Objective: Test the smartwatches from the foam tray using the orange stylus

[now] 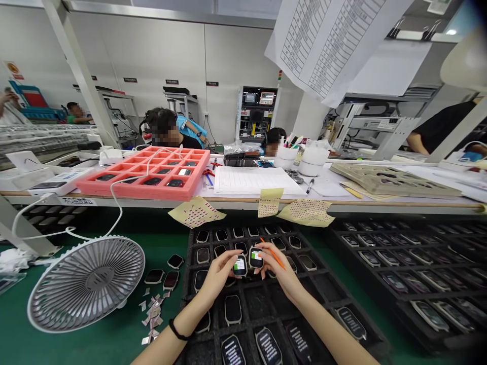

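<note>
My left hand [221,267] grips a smartwatch body [239,266] whose screen is lit white and green. Close beside it, a second lit smartwatch body [256,257] is held by my right hand [274,263]. An orange pen or stick [272,253] also lies across the fingers of that right hand. Both hands are over a black foam tray [254,300], whose compartments hold several watch bodies without straps. Dark screens show on most of them, while lines of white text light up a watch [268,345] and others in the near rows.
A white fan [87,284] stands at left, with loose watches [171,280] and peeled film scraps [152,317] beside it. Another watch tray [403,274] is at right. On the shelf ahead are a pink foam tray [144,175] and papers [254,180]. Other people sit beyond.
</note>
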`<move>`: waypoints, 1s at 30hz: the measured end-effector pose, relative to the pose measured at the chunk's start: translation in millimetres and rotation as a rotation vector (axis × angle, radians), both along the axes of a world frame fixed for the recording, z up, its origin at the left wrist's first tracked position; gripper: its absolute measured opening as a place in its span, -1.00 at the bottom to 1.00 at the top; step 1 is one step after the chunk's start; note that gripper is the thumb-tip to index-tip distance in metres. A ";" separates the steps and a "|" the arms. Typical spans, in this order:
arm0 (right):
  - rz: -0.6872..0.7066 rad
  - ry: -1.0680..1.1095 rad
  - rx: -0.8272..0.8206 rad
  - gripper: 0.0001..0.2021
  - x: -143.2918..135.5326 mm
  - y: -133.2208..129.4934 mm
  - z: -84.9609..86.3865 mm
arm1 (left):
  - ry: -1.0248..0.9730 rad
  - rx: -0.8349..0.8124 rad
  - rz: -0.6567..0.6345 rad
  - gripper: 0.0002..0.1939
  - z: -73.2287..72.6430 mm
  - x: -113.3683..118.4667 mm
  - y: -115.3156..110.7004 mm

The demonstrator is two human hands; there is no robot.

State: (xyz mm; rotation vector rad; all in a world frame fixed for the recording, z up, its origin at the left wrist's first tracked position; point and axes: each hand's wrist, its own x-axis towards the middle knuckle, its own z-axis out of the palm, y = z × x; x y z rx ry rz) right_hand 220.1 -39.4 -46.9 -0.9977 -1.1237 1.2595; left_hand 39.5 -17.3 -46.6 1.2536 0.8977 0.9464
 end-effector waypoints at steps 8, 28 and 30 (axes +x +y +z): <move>0.018 -0.028 0.020 -0.68 -1.3 2.3 -3.2 | -0.010 0.029 -0.026 -0.54 -3.8 0.0 3.1; -0.006 -0.045 0.057 -0.73 0.2 4.2 -7.8 | -0.026 -0.012 -0.006 -0.59 0.7 -1.1 0.3; -0.002 -0.027 0.051 -0.75 0.6 3.5 -7.4 | -0.019 0.000 -0.009 -0.59 -0.7 -0.8 1.0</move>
